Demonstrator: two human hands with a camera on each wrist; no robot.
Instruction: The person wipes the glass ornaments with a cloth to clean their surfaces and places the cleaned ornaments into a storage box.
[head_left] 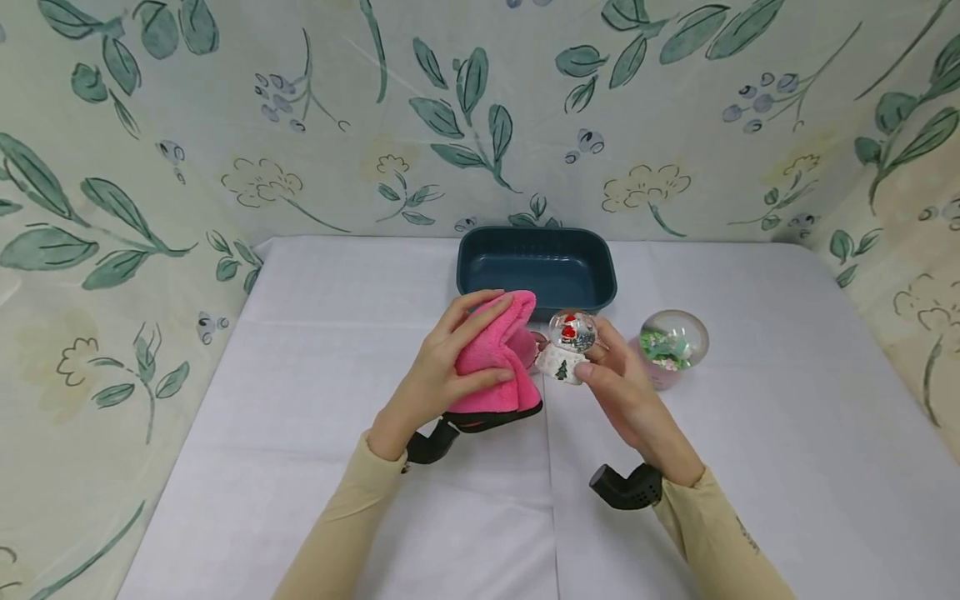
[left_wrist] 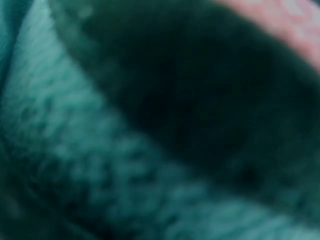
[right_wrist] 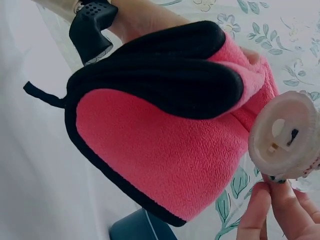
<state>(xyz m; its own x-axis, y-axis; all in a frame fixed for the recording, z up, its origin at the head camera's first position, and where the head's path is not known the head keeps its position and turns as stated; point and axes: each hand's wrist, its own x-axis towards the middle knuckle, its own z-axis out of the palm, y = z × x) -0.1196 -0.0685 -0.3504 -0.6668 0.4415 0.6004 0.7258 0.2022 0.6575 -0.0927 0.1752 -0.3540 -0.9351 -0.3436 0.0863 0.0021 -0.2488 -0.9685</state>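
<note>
My left hand (head_left: 438,362) grips a folded pink cloth (head_left: 487,354) with black edging. Between the thumb and fingers of my right hand (head_left: 633,404) is a small snow globe (head_left: 572,333), held just beside the cloth. It has a red figure inside and a white base with a green tree. The right wrist view shows the hollow underside of that base (right_wrist: 280,132) tipped toward the camera, next to the cloth (right_wrist: 165,145). Blurred teal fabric (left_wrist: 100,145) fills most of the left wrist view, with a pink patch at its upper right.
A larger snow globe (head_left: 673,342) on a pink base stands to the right of my right hand, with green and white bits inside. Behind both hands sits a dark blue rectangular basin (head_left: 536,237). White cloth (head_left: 337,292) covers the table, and a leaf-patterned curtain (head_left: 337,150) rises behind it.
</note>
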